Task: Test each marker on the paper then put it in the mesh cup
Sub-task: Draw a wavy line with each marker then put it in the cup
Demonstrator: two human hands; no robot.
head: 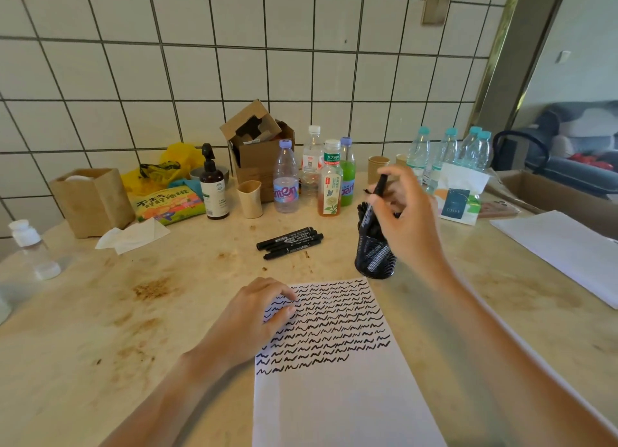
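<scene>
A white sheet of paper (337,406) lies in front of me, its upper half filled with rows of black squiggles. My left hand (254,316) rests on the paper's top left corner, fingers loosely bent. Just beyond the paper stands the black mesh cup (375,259), with several black markers upright in it. My right hand (408,219) is above the cup and pinches one black marker (379,187) held nearly upright over the cup's mouth. Three black markers (290,242) lie together on the table, left of the cup.
Several drink bottles (329,179), a pump bottle (213,185), paper cups and a cardboard box (259,152) crowd the back of the table. A tissue (133,235) and a wooden box (92,200) sit at left, more water bottles and a tissue pack (459,202) at right.
</scene>
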